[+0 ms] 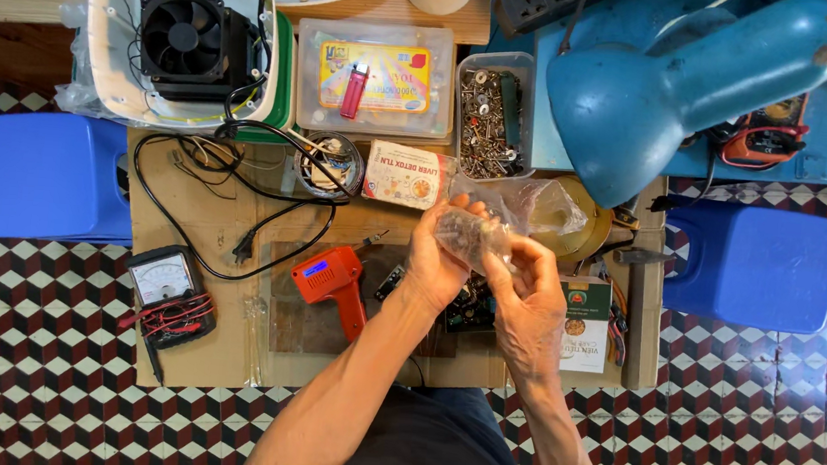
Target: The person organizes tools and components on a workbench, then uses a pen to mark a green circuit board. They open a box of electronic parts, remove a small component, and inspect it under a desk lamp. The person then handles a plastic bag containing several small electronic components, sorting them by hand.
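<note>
Left hand [436, 264] and right hand [530, 303] together grip a clear plastic bag [504, 221] above the tabletop [194, 343], beside a red soldering gun [334, 283].

What the clear plastic bag [504, 221] holds is too small and blurred to tell. The left hand [436, 259] and right hand [527, 307] cover most of the dark circuit board [466, 312] at centre. The blue lamp [686, 82] hides part of the table [194, 343] at upper right, and the frame's top edge cuts it off. The white housing [110, 56] at upper left is cut off too.
</note>
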